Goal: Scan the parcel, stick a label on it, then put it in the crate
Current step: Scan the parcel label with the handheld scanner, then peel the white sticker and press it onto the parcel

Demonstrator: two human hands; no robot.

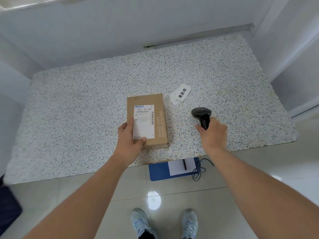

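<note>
On the speckled surface (86, 104): one cardboard parcel (147, 120) bearing one printed shipping sticker (143, 121), one black handheld scanner (202, 116), and one loose white label (180, 94) with black characters. Two hands: left hand (130, 137), right hand (213, 132). On the floor: one blue clipboard (159, 171) carrying one paper sheet (179, 168) and one pen (184, 164), one dark cable (198, 171), and two light-blue shoes (140, 221).

Speckled table (86, 100) bore a cardboard parcel (160, 118) near its front edge, with white labels (180, 94) just beside it to the right. Beneath, the tiled floor (241, 187) carried a blue clipboard (158, 171).
</note>
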